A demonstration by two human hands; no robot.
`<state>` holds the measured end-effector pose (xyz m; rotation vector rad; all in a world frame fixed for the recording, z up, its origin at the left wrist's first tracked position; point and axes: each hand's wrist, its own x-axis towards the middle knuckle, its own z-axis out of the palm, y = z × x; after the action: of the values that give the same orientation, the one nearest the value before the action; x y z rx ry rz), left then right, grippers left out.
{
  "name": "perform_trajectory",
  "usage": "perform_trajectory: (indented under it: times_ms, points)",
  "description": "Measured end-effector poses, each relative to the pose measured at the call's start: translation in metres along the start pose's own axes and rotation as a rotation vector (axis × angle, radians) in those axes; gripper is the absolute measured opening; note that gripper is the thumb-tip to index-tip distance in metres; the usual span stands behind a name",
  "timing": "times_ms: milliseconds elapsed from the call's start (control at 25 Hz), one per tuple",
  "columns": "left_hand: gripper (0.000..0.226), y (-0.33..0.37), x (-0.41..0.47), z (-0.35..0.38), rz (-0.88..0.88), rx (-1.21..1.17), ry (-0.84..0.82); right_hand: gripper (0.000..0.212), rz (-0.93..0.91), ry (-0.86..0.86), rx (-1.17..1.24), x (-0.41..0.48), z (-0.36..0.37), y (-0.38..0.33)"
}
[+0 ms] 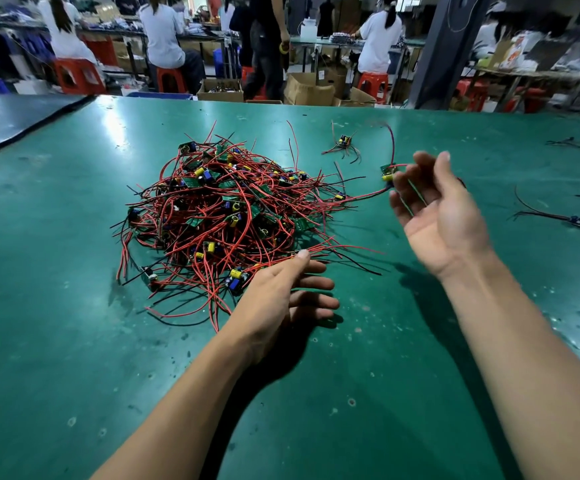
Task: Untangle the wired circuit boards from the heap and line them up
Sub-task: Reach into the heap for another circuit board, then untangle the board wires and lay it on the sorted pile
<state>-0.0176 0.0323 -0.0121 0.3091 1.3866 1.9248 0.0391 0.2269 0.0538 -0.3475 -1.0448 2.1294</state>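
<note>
The task is barely begun. Most wired boards are still knotted in the heap (233, 206), left of centre on the green worktop (74, 306). One freed board (345, 141) lies upper centre and another (577, 220) at the right edge, well apart and in no clear line. The left hand (281, 299) is released, fingers straight, its thumb touching the heap's near wires. The right hand (433, 216) is spread palm up. A trailing board (387, 172) sits at its fingertips and seems ungripped.

The bare left forearm (184, 393) reaches forward and rightward; the left grip (281, 299) stands on edge, fingers straight, thumb uppermost. The bare right forearm (523, 341) reaches forward and leftward; the right grip (437, 216) is lifted, palm up, fingers loosely bent.
</note>
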Motion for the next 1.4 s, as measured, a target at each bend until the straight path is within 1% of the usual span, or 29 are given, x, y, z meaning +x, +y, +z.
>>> perform_trajectory:
  times_ms: [120,240,320,400,440,560,600,640,720,760,800,880,1000,1080,1160,1240,1320,1400]
  points:
    - [0.026,0.001,0.000,-0.002,0.014,0.024,-0.039,0.041,0.190,-0.124,0.120,-0.025,0.010,-0.005]
    - [0.025,0.004,0.000,-0.003,0.016,0.022,-0.048,0.035,0.395,-0.285,0.158,-0.047,0.016,0.008]
    - [0.020,0.004,0.000,-0.002,0.007,-0.011,-0.041,0.031,0.478,-0.343,0.136,-0.057,0.016,0.019]
    - [0.013,0.004,0.000,-0.002,-0.008,-0.051,-0.036,0.032,0.544,-0.368,0.101,-0.062,0.013,0.028]
    - [0.013,0.004,0.000,-0.002,-0.012,-0.073,-0.034,0.033,0.576,-0.367,0.086,-0.063,0.011,0.031]
    - [0.022,0.005,0.000,-0.001,0.001,-0.090,-0.025,0.030,0.637,-0.311,0.037,-0.063,0.003,0.035]
    - [0.024,0.003,-0.001,0.001,0.034,-0.042,-0.008,0.030,0.634,-0.290,0.024,-0.062,0.001,0.035]
    - [0.024,-0.001,-0.003,0.002,0.108,0.090,0.034,0.031,0.623,-0.272,0.022,-0.061,-0.001,0.034]
    - [0.023,-0.010,-0.005,0.002,0.363,0.560,0.192,0.031,0.604,-0.247,0.065,-0.059,-0.003,0.031]
    - [0.022,-0.014,-0.007,0.003,0.496,0.740,0.268,0.031,0.595,-0.242,0.098,-0.059,-0.004,0.029]
    - [0.023,-0.016,-0.009,0.006,0.595,0.830,0.322,0.032,0.583,-0.243,0.120,-0.058,-0.005,0.027]
    - [0.027,-0.015,-0.012,0.010,0.701,0.876,0.397,0.034,0.568,-0.257,0.135,-0.058,-0.005,0.025]
    - [0.042,-0.010,-0.015,0.010,0.803,0.952,0.552,0.032,0.548,-0.279,0.137,-0.059,-0.006,0.022]
    - [0.051,-0.006,-0.016,0.010,0.837,0.984,0.585,0.028,0.518,-0.295,0.124,-0.060,-0.007,0.022]
    - [0.056,-0.005,-0.017,0.011,0.838,0.978,0.567,0.022,0.496,-0.324,0.107,-0.061,-0.007,0.022]
    - [0.053,-0.005,-0.016,0.010,0.801,0.939,0.547,0.021,0.468,-0.351,0.125,-0.061,-0.009,0.023]
    - [0.040,-0.006,-0.015,0.008,0.758,0.926,0.563,0.021,0.417,-0.357,0.163,-0.060,-0.011,0.024]
    - [0.027,-0.005,-0.013,0.005,0.724,0.974,0.620,0.021,0.364,-0.338,0.195,-0.059,-0.013,0.023]
